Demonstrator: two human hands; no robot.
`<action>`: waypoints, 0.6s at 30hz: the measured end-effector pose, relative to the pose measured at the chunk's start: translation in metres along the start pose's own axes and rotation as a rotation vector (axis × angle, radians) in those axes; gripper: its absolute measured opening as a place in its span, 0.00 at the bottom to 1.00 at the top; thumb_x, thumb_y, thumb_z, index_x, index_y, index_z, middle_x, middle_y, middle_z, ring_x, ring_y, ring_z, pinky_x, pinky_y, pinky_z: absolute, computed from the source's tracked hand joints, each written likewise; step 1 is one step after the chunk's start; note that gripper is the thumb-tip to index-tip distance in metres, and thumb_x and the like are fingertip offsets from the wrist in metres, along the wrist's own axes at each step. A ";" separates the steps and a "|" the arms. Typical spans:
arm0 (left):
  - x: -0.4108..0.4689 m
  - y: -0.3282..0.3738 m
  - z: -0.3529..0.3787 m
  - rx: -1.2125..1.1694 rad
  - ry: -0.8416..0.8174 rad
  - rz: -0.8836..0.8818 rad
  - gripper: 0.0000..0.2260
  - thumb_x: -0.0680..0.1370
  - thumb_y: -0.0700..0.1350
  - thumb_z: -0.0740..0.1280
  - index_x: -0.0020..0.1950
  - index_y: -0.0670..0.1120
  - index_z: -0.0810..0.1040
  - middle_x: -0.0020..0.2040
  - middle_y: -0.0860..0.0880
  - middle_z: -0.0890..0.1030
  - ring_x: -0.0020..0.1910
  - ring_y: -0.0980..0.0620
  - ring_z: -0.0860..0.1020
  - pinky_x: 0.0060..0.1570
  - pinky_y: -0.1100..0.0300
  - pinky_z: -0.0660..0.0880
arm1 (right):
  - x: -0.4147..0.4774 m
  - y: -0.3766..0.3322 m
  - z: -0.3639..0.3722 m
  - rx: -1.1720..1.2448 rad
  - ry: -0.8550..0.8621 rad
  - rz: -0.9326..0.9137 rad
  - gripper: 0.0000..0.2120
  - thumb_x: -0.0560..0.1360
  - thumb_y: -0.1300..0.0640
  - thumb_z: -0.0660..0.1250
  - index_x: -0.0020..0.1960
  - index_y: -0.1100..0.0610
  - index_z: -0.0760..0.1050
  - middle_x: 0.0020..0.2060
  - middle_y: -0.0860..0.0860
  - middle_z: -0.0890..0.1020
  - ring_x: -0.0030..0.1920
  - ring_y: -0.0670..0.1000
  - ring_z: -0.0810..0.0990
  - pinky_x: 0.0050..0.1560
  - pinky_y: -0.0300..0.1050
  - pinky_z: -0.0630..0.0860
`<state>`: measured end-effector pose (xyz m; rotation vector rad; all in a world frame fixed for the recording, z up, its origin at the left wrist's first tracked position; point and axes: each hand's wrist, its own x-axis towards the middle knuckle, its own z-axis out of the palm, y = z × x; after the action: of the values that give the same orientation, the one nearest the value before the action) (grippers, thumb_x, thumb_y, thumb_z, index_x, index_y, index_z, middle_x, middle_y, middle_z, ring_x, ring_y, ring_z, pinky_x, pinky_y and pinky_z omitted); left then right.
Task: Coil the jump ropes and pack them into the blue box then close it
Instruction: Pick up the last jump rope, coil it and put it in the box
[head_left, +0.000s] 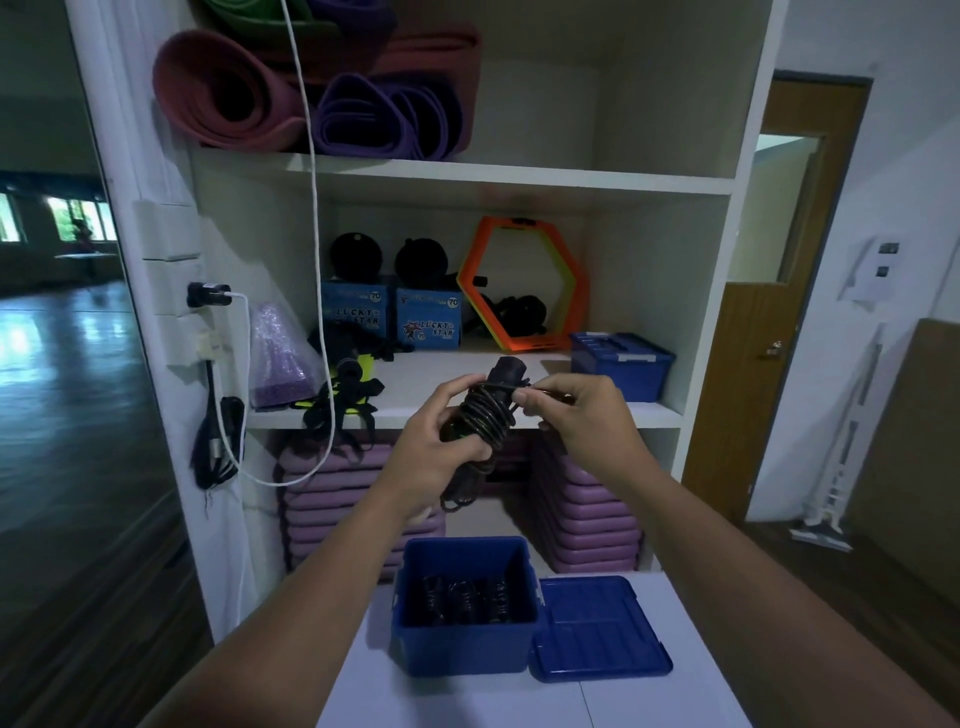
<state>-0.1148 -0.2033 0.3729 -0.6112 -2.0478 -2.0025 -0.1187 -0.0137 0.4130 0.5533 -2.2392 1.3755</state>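
Note:
I hold a black jump rope (485, 410) at chest height in front of the shelf, its cord wound in coils around the handles. My left hand (441, 431) grips the bundle from the left. My right hand (569, 410) pinches the cord's end at the top right of the bundle. A loose loop of cord hangs below my left hand. Underneath, an open blue box (415, 597) stands on the white table, with several coiled black ropes (467, 597) inside. Its blue lid (597, 629) lies flat beside it on the right.
A white shelf unit (467, 405) stands behind my hands. It holds a second, closed blue box (623, 364), black straps (348, 395), an orange hexagon ring (519, 286), two blue cartons (395, 314) and rolled mats above. Purple steps are stacked below. A white cable hangs at the left.

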 end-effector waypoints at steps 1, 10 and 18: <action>0.000 0.000 -0.002 -0.027 -0.019 -0.012 0.30 0.72 0.31 0.68 0.66 0.61 0.75 0.54 0.42 0.81 0.46 0.51 0.80 0.44 0.63 0.77 | 0.000 -0.001 0.000 0.021 0.018 0.005 0.09 0.72 0.48 0.74 0.41 0.53 0.84 0.36 0.53 0.84 0.38 0.53 0.81 0.45 0.56 0.79; 0.003 0.005 -0.016 -0.057 -0.163 -0.062 0.30 0.70 0.35 0.63 0.71 0.52 0.70 0.52 0.41 0.80 0.47 0.47 0.80 0.45 0.59 0.78 | 0.006 -0.004 0.000 0.065 0.037 -0.060 0.12 0.72 0.53 0.75 0.34 0.50 0.74 0.41 0.42 0.84 0.44 0.40 0.81 0.46 0.36 0.75; 0.001 0.013 -0.001 0.105 -0.237 -0.026 0.33 0.76 0.37 0.66 0.76 0.60 0.61 0.58 0.39 0.78 0.55 0.38 0.81 0.53 0.54 0.79 | 0.012 -0.006 0.012 -0.063 0.146 -0.063 0.15 0.71 0.50 0.75 0.35 0.57 0.74 0.33 0.51 0.81 0.37 0.50 0.81 0.39 0.44 0.76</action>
<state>-0.1099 -0.2044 0.3849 -0.8398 -2.2883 -1.9001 -0.1268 -0.0282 0.4190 0.4816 -2.1220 1.2680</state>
